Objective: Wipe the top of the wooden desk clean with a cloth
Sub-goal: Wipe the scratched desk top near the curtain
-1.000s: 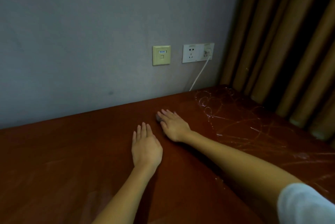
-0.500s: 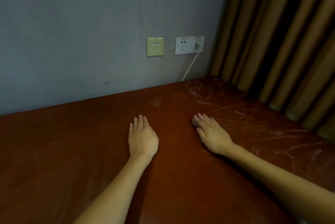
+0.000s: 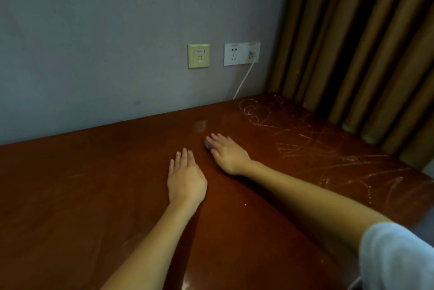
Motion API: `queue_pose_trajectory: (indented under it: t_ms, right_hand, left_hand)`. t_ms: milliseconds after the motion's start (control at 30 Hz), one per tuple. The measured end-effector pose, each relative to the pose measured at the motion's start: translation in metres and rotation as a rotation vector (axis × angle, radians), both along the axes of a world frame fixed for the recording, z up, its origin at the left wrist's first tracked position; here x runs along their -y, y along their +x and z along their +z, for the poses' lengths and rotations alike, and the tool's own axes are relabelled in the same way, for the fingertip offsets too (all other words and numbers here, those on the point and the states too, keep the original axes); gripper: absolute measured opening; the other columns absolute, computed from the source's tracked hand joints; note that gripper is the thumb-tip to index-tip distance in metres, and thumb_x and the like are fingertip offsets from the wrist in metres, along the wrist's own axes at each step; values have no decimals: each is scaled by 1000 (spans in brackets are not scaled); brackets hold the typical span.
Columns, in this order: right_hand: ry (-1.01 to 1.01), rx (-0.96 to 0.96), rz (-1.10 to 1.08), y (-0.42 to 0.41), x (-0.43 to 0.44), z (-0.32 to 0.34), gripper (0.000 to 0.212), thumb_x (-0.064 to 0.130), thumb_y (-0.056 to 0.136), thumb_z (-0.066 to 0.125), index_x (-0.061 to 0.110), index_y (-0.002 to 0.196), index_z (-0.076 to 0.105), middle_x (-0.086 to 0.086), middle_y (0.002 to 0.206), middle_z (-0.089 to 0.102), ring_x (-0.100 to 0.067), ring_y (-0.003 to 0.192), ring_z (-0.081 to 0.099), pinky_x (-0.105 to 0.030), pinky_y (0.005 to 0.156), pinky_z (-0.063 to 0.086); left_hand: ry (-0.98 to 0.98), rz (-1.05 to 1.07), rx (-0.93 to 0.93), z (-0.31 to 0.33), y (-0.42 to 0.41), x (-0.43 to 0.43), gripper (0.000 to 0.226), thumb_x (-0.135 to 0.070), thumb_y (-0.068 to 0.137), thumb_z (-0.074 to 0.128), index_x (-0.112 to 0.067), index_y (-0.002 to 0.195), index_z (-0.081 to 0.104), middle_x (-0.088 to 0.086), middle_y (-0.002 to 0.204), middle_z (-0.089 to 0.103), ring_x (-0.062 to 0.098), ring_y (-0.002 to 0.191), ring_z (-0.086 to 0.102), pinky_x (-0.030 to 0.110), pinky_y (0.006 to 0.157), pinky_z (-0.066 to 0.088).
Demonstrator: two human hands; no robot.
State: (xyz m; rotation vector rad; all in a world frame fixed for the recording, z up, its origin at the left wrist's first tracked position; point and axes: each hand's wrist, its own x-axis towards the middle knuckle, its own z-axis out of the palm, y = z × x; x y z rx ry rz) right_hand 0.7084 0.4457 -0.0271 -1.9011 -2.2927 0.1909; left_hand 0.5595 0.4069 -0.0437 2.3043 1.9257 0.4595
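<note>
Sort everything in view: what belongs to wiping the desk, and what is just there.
Job: wooden desk, white scribble marks on it, small grey cloth under the right hand, left hand flat on the desk.
Just there: beige wall plate, white socket, plugged-in white cable, brown curtain, grey wall.

cloth [image 3: 207, 145] under right hand [image 3: 229, 155], desk [image 3: 94, 184] against wall [image 3: 117, 31]

A greyish cloth [image 3: 208, 144], mostly hidden under the right hand [image 3: 229, 155], lies on the reddish-brown, white-scribbled desk [image 3: 94, 184].
</note>
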Motion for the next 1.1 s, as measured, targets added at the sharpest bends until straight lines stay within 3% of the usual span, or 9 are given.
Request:
queue_pose_trajectory:
  t_ms: [200, 400, 567, 667, 900, 1100]
  right_hand:
    - [-25, -4, -172, 57, 13, 5, 50, 32, 103, 20, 19, 152, 16, -4, 160, 12, -18, 147, 8, -35, 119, 3]
    - [2, -7, -232, 106, 106, -3, 53, 38, 101, 17, 20, 152, 15, -2, 160, 12, -14, 148, 6, -28, 117, -1]
    - [7, 19, -230, 78, 170, -7, 55, 41, 100, 16, 23, 152, 9, 3, 160, 6, -9, 147, 0, -23, 114, -8]
    - [46, 31, -117, 34, 190, -8, 64, 45, 92, 11, 25, 152, 9, 5, 160, 5, -9, 147, -2, -23, 115, -10]
    - [35, -10, 5, -28, 130, -7, 51, 32, 103, 24, 22, 152, 16, -1, 160, 12, -15, 148, 6, -31, 119, -1]
    - [-30, -16, -99, 17, 87, 1, 50, 34, 103, 21, 22, 152, 17, -3, 159, 14, -18, 147, 9, -32, 118, 3]
  left_hand:
    - [-17, -21, 14, 2, -6, 11, 52, -28, 104, 17, -12, 153, 11, 4, 161, 6, 16, 148, 3, 33, 122, 4]
    - [-17, -38, -9, 1, -8, 12, 52, -28, 104, 17, -11, 153, 12, 5, 161, 6, 17, 148, 3, 34, 122, 4]
    - [-21, -45, -12, 1, -9, 13, 53, -28, 103, 19, -10, 152, 14, 7, 160, 9, 20, 148, 6, 35, 122, 5]
    - [-17, -53, -6, 0, -10, 19, 52, -28, 103, 19, -10, 152, 15, 7, 160, 10, 20, 148, 6, 35, 121, 5]
    - [-1, -50, -20, -1, -15, 39, 52, -27, 103, 19, -10, 152, 16, 6, 160, 12, 19, 148, 8, 34, 121, 7]
    - [-1, -69, -15, 0, -24, 55, 51, -27, 104, 20, -12, 152, 16, 4, 160, 11, 17, 148, 7, 33, 121, 6]
